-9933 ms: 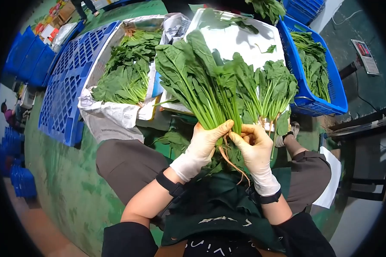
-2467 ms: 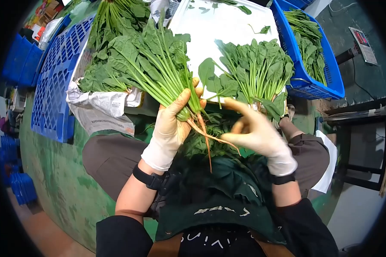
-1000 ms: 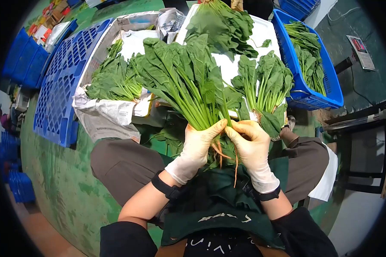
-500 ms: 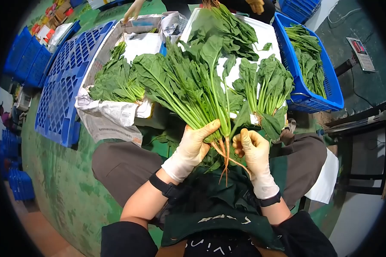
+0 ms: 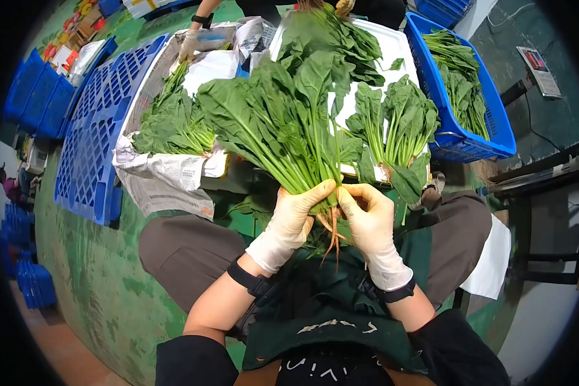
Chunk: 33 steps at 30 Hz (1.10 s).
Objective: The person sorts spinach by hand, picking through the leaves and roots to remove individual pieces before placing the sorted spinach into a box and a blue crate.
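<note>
A bunch of spinach (image 5: 283,128) with reddish roots hangs in front of me, its leaves pointing away. My left hand (image 5: 291,215), in a pale glove, is closed around the stems just above the roots. My gloved right hand (image 5: 368,215) pinches at the right edge of the same bunch, thumb and forefinger on a stem near its base. Beyond it, more spinach (image 5: 402,122) lies on a white foam lid (image 5: 392,48). Another heap of spinach (image 5: 180,122) rests in a newspaper-lined box (image 5: 167,168) to the left.
A blue crate (image 5: 473,151) with spinach stands at the right, near a scale (image 5: 539,72). Blue pallets (image 5: 96,128) lie on the green floor at left. Across from me, another person's gloved hand (image 5: 189,46) reaches into the lined box.
My right hand has moved up and inward from below the bunch to pinch a stem at its base. The other person's hand has come down into the lined box.
</note>
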### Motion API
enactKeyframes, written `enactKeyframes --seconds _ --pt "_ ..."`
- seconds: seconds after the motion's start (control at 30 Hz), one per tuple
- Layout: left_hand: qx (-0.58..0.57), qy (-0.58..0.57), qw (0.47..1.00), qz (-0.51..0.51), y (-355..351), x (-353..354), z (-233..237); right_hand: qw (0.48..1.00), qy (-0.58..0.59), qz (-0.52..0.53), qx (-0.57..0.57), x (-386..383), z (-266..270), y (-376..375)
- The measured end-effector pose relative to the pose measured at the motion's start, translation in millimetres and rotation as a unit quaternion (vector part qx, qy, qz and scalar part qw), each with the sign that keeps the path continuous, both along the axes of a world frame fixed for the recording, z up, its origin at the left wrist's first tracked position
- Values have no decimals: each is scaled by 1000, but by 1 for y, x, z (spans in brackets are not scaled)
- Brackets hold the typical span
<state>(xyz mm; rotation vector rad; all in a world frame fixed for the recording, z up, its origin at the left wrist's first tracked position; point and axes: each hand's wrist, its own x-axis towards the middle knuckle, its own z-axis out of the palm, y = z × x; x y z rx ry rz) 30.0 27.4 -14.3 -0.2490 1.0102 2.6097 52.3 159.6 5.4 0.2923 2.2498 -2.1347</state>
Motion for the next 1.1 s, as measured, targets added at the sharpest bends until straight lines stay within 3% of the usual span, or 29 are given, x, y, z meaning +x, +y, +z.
enactKeyframes --seconds 0.13,0.27,0.3,0.4,0.43,0.47,0.53,0.6,0.67,0.7,0.77,0.8,0.87,0.93,1.0,1.1 --pt "23 5 1000 16 1 -1 -3 997 -5 -48 -53 6 -6 -9" --pt "72 -14 996 57 5 0 5 979 -1 -104 -178 10 -9 -14" --pt "107 -35 994 16 -1 -1 0 967 -2 -116 -227 9 -7 -14" --pt "151 -27 985 78 -11 -9 2 954 -21 -134 -268 -2 -7 0" --pt "166 -4 983 75 -15 -12 7 989 -54 -20 -136 -7 2 11" --pt "179 6 982 58 -21 -15 9 984 -114 113 -80 -15 0 23" --pt "197 59 978 45 -28 -16 11 969 -21 137 202 -38 -3 38" --pt "222 36 974 18 -37 -14 6 938 86 25 334 -71 -8 55" --pt "218 12 976 -18 -40 -13 0 815 62 -3 576 -101 -30 75" --pt "217 6 976 -12 -37 -12 2 815 66 -2 575 -104 -33 77" --pt "210 0 978 -16 -32 -12 2 728 -43 93 678 -111 -37 80" --pt "210 3 978 -14 -33 -12 3 727 -40 94 679 -116 -42 82" --pt "135 -38 988 -72 -35 -12 4 750 -56 104 651 -122 -45 84" --pt "86 -32 994 -58 -33 -10 8 862 -61 44 502 -124 -36 89" --pt "92 -30 995 -35 -29 -9 7 969 -13 7 248 -122 -25 88" --pt "50 -33 998 33 -23 -8 10 998 -45 9 -31 -100 14 78"
